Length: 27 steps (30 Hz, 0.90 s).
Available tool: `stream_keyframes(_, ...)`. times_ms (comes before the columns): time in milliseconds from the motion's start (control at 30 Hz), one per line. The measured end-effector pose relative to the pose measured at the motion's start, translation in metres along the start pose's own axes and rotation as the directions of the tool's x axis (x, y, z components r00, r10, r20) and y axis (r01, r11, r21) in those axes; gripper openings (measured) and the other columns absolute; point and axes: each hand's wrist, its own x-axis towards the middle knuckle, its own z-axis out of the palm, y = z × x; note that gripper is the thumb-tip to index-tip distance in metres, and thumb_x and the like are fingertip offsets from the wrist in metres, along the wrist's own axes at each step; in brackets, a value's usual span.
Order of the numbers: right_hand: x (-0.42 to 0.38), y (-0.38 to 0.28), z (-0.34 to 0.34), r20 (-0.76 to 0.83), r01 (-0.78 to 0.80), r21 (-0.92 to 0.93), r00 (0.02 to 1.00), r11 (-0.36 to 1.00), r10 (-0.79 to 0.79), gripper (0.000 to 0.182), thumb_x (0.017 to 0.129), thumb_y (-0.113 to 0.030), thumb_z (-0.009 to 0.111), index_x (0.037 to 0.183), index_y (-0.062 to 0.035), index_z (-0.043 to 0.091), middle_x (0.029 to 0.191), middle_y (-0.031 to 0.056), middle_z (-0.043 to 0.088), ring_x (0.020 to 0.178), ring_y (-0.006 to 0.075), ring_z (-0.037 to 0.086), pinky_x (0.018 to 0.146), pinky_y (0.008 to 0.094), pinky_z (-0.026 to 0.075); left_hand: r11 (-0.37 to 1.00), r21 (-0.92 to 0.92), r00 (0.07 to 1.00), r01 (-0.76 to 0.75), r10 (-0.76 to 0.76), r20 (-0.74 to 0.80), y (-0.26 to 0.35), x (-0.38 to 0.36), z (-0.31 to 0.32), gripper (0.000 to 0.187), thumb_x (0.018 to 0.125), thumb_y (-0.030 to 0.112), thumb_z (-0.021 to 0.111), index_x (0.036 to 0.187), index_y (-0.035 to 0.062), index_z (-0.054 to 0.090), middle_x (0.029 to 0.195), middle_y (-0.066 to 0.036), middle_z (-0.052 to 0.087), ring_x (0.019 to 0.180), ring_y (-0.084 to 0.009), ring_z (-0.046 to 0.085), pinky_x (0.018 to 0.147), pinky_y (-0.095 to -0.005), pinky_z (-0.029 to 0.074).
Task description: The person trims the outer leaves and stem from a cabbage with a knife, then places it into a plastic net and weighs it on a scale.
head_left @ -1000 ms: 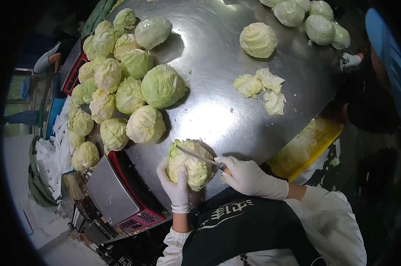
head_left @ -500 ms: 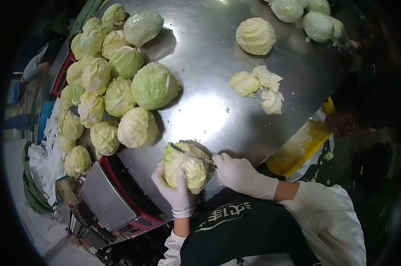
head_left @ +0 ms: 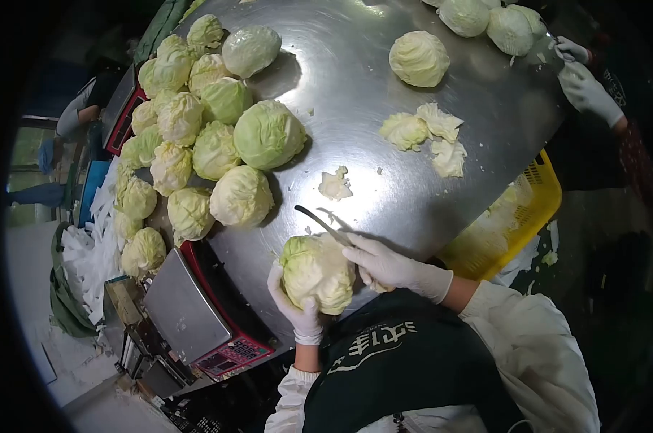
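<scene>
My left hand (head_left: 294, 312), in a white glove, is wrapped round the lower left side of a pale green cabbage (head_left: 318, 276) near the table's front edge. My gloved right hand (head_left: 395, 265) is closed on a knife (head_left: 318, 218), whose dark curved blade points up and left, just above the cabbage. The handle is mostly hidden in the fingers. Beyond the blade, a torn leaf piece (head_left: 335, 185) lies on the metal table (head_left: 341, 94).
Several cabbages (head_left: 241, 196) are heaped at left, beside a scale (head_left: 189, 307). Loose leaves (head_left: 406, 131) and one cabbage (head_left: 419, 59) lie farther back. At right are a yellow crate (head_left: 546, 195) and another person's gloved hands (head_left: 586, 90) by wrapped cabbages (head_left: 509, 30).
The knife has come off the cabbage's top and its tip has swung upward. A leaf piece now lies on the table beyond it. The other person's hands have come into clearer view.
</scene>
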Motion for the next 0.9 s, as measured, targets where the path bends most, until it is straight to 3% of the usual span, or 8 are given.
stream_keyframes(100, 0.000, 0.003, -0.010, -0.128, 0.434, -0.354, 0.855, 0.828, -0.503, 0.058, 0.108, -0.035, 0.047, 0.153, 0.0008, 0.036, 0.116, 0.0168, 0.059, 0.083, 0.0202, 0.064, 0.070, 0.0307, 0.055, 0.998, 0.058, 0.999, 0.021, -0.023, 0.039, 0.016, 0.012, 0.016, 0.097, 0.077, 0.053, 0.084, 0.141, 0.0003, 0.033, 0.143, -0.018, 0.039, 0.135, -0.0296, 0.040, 0.117, -0.0440, 0.033)
stream_keyframes(133, -0.003, 0.004, -0.013, -0.122, 0.432, -0.359, 0.857, 0.828, -0.500, 0.058, 0.108, -0.035, 0.047, 0.153, 0.0008, 0.036, 0.116, 0.0168, 0.059, 0.083, 0.0202, 0.064, 0.070, 0.0307, 0.055, 0.990, 0.112, 0.993, 0.086, -0.095, 0.072, 0.027, 0.016, 0.024, 0.094, 0.076, 0.045, 0.088, 0.138, 0.0003, 0.033, 0.141, -0.018, 0.039, 0.133, -0.0278, 0.040, 0.116, -0.0424, 0.033)
stream_keyframes(200, -0.009, -0.004, -0.019, 0.044, 0.472, -0.786, 0.686, 0.398, -0.726, 0.058, 0.106, -0.032, 0.049, 0.153, 0.0005, 0.036, 0.137, 0.0258, 0.054, 0.112, 0.0365, 0.063, 0.094, 0.0414, 0.053, 0.996, 0.016, 0.996, 0.089, -0.089, 0.010, 0.040, 0.023, 0.043, 0.087, 0.073, 0.027, 0.093, 0.131, 0.0011, 0.033, 0.134, -0.016, 0.040, 0.127, -0.0247, 0.042, 0.113, -0.0406, 0.035)
stream_keyframes(233, -0.022, -0.011, -0.016, 0.014, 0.430, -0.720, 0.793, 0.545, -0.609, 0.057, 0.106, -0.030, 0.048, 0.153, -0.0002, 0.036, 0.145, 0.0306, 0.047, 0.126, 0.0456, 0.055, 0.106, 0.0481, 0.045, 0.992, 0.015, 0.992, 0.127, -0.127, 0.014, 0.041, 0.026, 0.046, 0.083, 0.073, 0.023, 0.093, 0.127, 0.0015, 0.033, 0.132, -0.016, 0.040, 0.126, -0.0241, 0.043, 0.112, -0.0402, 0.036)
stream_keyframes(567, -0.011, -0.045, -0.038, -0.042, 0.197, -0.799, 0.924, 0.567, -0.381, 0.050, 0.106, -0.029, 0.044, 0.153, -0.0121, 0.041, 0.134, 0.0277, 0.060, 0.111, 0.0459, 0.065, 0.100, 0.0487, 0.051, 0.975, 0.136, 0.983, 0.176, -0.182, 0.028, 0.045, 0.035, 0.057, 0.078, 0.075, 0.023, 0.091, 0.124, 0.0011, 0.035, 0.124, -0.016, 0.045, 0.119, -0.0240, 0.046, 0.106, -0.0400, 0.040)
stream_keyframes(733, 0.042, -0.037, -0.079, -0.276, 0.125, -0.696, 0.862, 0.707, -0.424, 0.039, 0.105, -0.028, 0.046, 0.135, -0.0062, 0.057, 0.109, 0.0226, 0.070, 0.102, 0.0380, 0.069, 0.090, 0.0453, 0.053, 0.975, 0.219, 0.982, 0.031, -0.070, 0.173, 0.044, 0.027, 0.047, 0.077, 0.076, 0.022, 0.090, 0.129, 0.0025, 0.037, 0.133, -0.014, 0.045, 0.127, -0.0248, 0.044, 0.114, -0.0407, 0.033)
stream_keyframes(800, 0.058, -0.013, -0.104, -0.392, 0.115, -0.581, 0.828, 0.806, -0.401, 0.036, 0.105, -0.025, 0.047, 0.132, -0.0032, 0.058, 0.102, 0.0198, 0.070, 0.094, 0.0338, 0.070, 0.086, 0.0429, 0.053, 0.966, -0.137, 0.972, 0.220, -0.204, 0.120, 0.043, 0.028, 0.023, 0.086, 0.077, 0.023, 0.089, 0.139, -0.0010, 0.035, 0.143, -0.019, 0.043, 0.134, -0.0299, 0.045, 0.116, -0.0425, 0.036)
stream_keyframes(900, 0.041, -0.002, -0.137, -0.552, 0.110, -0.685, 0.567, 0.720, -0.612, 0.050, 0.101, -0.030, 0.055, 0.143, -0.0038, 0.048, 0.125, 0.0258, 0.066, 0.114, 0.0385, 0.064, 0.094, 0.0459, 0.052, 0.880, -0.249, 0.911, 0.406, -0.365, 0.195, 0.039, 0.013, -0.027, 0.098, 0.080, 0.028, 0.085, 0.153, 0.0030, 0.025, 0.151, -0.019, 0.039, 0.139, -0.0310, 0.042, 0.119, -0.0441, 0.034)
